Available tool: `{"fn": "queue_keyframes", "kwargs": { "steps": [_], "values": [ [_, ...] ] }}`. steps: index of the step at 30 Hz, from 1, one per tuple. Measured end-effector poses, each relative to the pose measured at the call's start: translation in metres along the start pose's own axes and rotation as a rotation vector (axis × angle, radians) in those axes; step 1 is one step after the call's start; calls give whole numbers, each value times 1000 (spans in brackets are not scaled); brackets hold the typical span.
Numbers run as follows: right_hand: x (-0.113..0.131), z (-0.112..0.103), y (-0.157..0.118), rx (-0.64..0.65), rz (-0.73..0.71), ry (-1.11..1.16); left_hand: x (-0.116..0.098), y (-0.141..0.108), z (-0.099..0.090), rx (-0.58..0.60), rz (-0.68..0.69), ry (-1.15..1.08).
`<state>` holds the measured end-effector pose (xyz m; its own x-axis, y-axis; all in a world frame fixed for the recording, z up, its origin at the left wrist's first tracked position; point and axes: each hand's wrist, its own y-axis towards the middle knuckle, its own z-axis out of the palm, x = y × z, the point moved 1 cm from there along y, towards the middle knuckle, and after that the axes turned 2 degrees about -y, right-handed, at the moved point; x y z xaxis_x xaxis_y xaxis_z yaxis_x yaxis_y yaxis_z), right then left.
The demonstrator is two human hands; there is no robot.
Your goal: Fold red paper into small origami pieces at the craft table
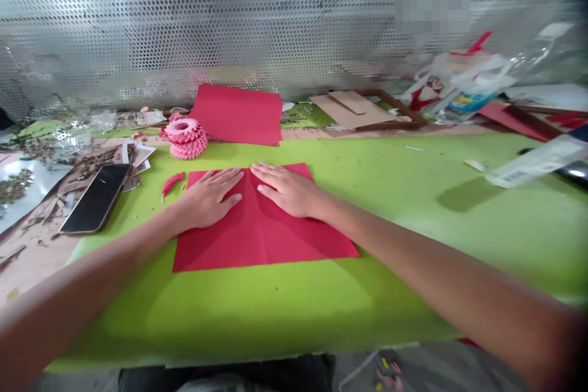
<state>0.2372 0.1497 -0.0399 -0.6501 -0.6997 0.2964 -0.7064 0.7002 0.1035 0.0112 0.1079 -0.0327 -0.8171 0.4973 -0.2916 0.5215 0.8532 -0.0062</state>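
A red sheet of paper (257,242) lies unfolded on the green table covering (220,312), with a crease running down its middle. My left hand (209,196) rests flat on the sheet's upper left part, fingers stretched out. On the other side of the crease, my right hand (289,188) also lies flat, its fingers extended toward the far edge. Neither hand grips anything. Just left of the sheet is a small red curved paper piece (172,184). Behind my left hand stands a pink folded-paper ring piece (186,136).
Another red sheet (236,113) lies at the back. A phone (96,199) sits at left beside scraps and dried plants. Brown cardboard (351,110), plastic bags (468,89) and a white bottle (537,162) are on the right. A perforated metal panel (257,18) stands behind.
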Motion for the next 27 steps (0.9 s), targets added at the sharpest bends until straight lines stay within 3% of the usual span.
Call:
{"fn": "queue_keyframes", "kwargs": {
  "steps": [11, 22, 27],
  "values": [
    [21, 4, 2, 20, 130, -56, -16, -3, 10, -48, -119, 47],
    [12, 3, -4, 5, 96, 20, -6, -6, 8, -57, -68, 0],
    [11, 5, -3, -33, 84, 30, -14, -16, -2, -109, -49, 26]
  ]
}}
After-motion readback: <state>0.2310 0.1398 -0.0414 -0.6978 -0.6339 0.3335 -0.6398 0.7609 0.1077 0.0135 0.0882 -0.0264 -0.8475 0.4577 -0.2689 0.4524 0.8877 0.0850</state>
